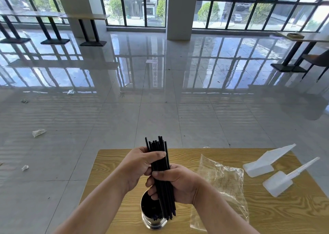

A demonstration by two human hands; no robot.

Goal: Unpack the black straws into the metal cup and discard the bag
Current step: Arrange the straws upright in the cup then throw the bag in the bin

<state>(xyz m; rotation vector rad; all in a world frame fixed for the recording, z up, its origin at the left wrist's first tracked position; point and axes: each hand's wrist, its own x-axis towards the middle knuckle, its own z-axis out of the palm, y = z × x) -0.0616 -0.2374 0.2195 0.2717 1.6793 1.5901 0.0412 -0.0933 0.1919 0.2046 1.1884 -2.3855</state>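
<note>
The black straws (160,164) stand in a near-upright bundle above the metal cup (151,221). Their lower ends are at its right rim, and whether they are inside is unclear. The left hand (138,166) grips the bundle high up, and the right hand (179,183) is curled round it lower down. The empty bag (224,178) lies on the table (276,219) to the right. If the ends catch the rim, the straws could splay and scatter, or the narrow cup could tip.
</note>
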